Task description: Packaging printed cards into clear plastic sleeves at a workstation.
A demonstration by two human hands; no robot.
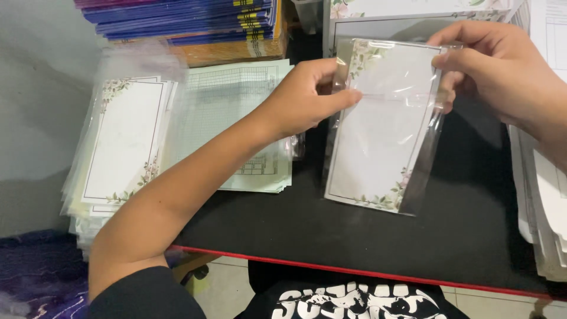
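Clear plastic forms the sleeve [387,127] held above the middle of the bench [354,236]; inside it sits a white card with a thin dark border line and floral corners. The sleeve stands tilted, its top edge raised toward the far side and its bottom edge just above the black bench surface.

The left hand [307,97] pinches the sleeve's upper left edge, thumb laid across the front face and fingers curled behind. The right hand [496,71] pinches the upper right corner, fingertips closed on the plastic flap at the top edge. Both hands are shut on the sleeve; neither is spread.

Left of the sleeve lies a stack of pale green ruled sheets [236,118], partly covered by the left forearm. Further left, at the bench's left edge, rests a pile of already sleeved floral cards [124,142], overhanging slightly. Behind these, a stack of blue and purple booklets [189,18] occupies the far left corner. More bordered cards [390,23] lie behind the sleeve. A stack of white sheets [543,195] runs along the right edge.

Bare black surface extends below the sleeve to the bench's red front edge [366,273].
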